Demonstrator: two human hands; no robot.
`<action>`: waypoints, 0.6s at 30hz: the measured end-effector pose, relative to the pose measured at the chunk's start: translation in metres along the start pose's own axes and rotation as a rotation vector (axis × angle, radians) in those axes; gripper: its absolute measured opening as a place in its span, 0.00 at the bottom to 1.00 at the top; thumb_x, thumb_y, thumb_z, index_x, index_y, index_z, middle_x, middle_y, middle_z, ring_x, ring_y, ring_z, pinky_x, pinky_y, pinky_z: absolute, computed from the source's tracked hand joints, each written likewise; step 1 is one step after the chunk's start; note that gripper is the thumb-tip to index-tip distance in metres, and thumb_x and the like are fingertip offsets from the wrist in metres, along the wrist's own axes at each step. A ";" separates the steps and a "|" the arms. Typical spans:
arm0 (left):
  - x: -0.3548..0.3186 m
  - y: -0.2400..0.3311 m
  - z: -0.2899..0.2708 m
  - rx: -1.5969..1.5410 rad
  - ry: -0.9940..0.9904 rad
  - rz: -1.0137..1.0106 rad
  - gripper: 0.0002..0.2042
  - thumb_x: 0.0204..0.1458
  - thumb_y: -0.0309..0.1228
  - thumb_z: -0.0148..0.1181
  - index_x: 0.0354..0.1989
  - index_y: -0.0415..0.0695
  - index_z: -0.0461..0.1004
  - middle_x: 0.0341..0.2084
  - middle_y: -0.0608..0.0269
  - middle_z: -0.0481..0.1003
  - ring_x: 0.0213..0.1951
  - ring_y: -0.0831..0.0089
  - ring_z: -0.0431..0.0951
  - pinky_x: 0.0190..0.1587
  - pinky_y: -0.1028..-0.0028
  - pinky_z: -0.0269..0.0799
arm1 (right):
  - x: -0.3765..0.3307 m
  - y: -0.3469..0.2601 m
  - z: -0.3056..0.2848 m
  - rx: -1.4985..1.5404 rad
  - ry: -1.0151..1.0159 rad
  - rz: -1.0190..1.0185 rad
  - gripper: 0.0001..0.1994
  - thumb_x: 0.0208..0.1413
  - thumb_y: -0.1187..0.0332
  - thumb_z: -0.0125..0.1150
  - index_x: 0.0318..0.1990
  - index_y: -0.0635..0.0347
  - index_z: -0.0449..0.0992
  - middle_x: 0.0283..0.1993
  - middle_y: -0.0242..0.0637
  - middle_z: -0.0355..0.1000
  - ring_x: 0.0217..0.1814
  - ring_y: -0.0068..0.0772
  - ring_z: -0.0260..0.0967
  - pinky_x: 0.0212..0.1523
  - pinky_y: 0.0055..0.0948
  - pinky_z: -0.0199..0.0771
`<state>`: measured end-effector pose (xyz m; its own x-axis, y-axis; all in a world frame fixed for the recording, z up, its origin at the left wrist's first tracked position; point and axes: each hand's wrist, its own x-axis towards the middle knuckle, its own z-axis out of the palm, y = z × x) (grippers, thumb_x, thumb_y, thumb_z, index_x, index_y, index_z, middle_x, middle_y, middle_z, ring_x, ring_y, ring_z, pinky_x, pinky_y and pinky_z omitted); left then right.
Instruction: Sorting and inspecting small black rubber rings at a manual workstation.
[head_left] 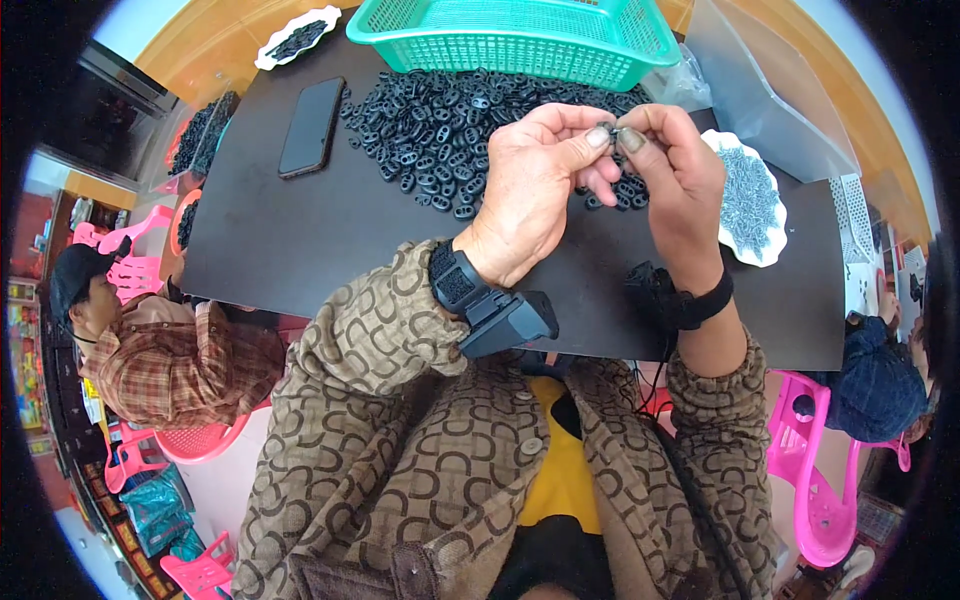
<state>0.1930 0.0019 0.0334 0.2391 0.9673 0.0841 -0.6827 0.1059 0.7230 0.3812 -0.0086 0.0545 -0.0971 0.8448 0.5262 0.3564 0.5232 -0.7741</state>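
My left hand [525, 195] and my right hand [685, 190] meet over the table with thumbs and fingertips pinched together. Between the left fingertips is a small dark plastic piece [613, 130], mostly covered by the fingers. The right thumb and forefinger press against it from the other side; whether they hold a separate small part is hidden. Beneath and beyond the hands spreads a heap of black two-hole cord locks [430, 130]. To the right of my right hand, a white scalloped plate [776, 245] bears many tiny silvery metal parts that look like springs.
A green plastic basket [510, 52] stands behind the heap. A phone [311, 128] lies on the dark table [260, 230], near a white plate [268, 58] of black parts. A clear plastic panel [770, 90] rises at the right. People sit at left [170, 350] and right [880, 385].
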 end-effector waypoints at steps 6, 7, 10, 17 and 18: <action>-0.001 0.002 -0.002 0.099 0.012 0.026 0.07 0.81 0.23 0.67 0.57 0.29 0.84 0.41 0.54 0.88 0.36 0.70 0.89 0.38 0.69 0.91 | 0.001 0.000 -0.001 -0.066 0.025 -0.012 0.05 0.82 0.74 0.70 0.56 0.66 0.85 0.46 0.27 0.84 0.44 0.17 0.76 0.46 0.24 0.78; -0.001 0.001 -0.002 0.145 0.007 0.036 0.08 0.81 0.24 0.67 0.59 0.30 0.84 0.41 0.54 0.88 0.36 0.68 0.89 0.41 0.67 0.91 | 0.000 -0.001 0.000 -0.072 0.021 -0.035 0.05 0.82 0.74 0.70 0.56 0.66 0.85 0.46 0.27 0.83 0.43 0.17 0.75 0.46 0.24 0.78; -0.001 0.002 -0.001 0.193 0.022 0.055 0.08 0.81 0.23 0.68 0.58 0.30 0.84 0.41 0.55 0.88 0.36 0.70 0.89 0.39 0.69 0.91 | 0.001 -0.006 -0.001 -0.110 0.003 -0.032 0.04 0.78 0.77 0.71 0.53 0.67 0.84 0.46 0.39 0.87 0.46 0.31 0.84 0.50 0.33 0.85; -0.005 0.001 -0.001 0.217 0.012 0.095 0.07 0.79 0.22 0.70 0.58 0.31 0.84 0.42 0.56 0.88 0.37 0.71 0.90 0.36 0.70 0.89 | 0.001 -0.002 0.000 -0.085 0.000 -0.071 0.04 0.81 0.75 0.70 0.55 0.66 0.85 0.45 0.27 0.83 0.43 0.18 0.75 0.46 0.24 0.77; -0.005 0.001 0.000 0.223 0.018 0.114 0.06 0.79 0.21 0.70 0.57 0.31 0.84 0.42 0.55 0.88 0.37 0.71 0.90 0.36 0.70 0.89 | 0.001 -0.002 0.000 -0.099 0.002 -0.081 0.04 0.81 0.75 0.70 0.55 0.66 0.85 0.44 0.28 0.83 0.43 0.18 0.75 0.45 0.24 0.77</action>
<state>0.1913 -0.0029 0.0340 0.1556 0.9743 0.1631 -0.5352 -0.0556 0.8429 0.3802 -0.0090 0.0567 -0.1271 0.8000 0.5864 0.4377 0.5758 -0.6906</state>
